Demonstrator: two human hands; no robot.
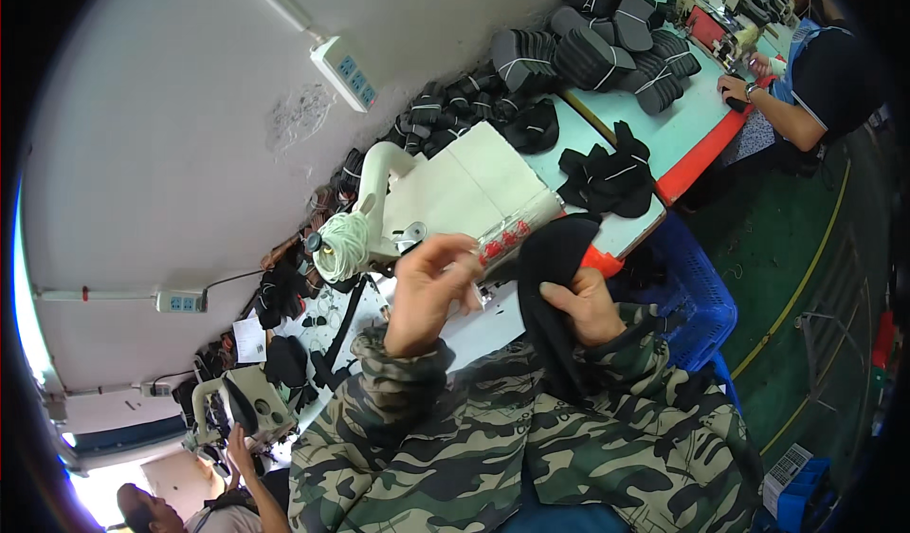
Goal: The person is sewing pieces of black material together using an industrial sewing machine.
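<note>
My right hand (583, 307) is closed on a curved black cloth piece (550, 263), thumb on top. The piece stands tall beside the sewing machine (464, 187) and its lower end hangs down in front of my camouflage jacket. Left of it, my left hand (434, 291) is raised at the machine's near side. Its fingers are curled in toward the thumb; whatever they may pinch is too small to make out. A cone of white cord (343, 247) sits at the machine's left end.
Bundled dark pads (592, 59) and loose black pieces (611, 173) lie on the tables beyond. A blue crate (697, 296) stands at my right. One person (806, 97) works at another machine at far right, another (156, 509) at lower left. A socket strip (343, 73) hangs by the wall.
</note>
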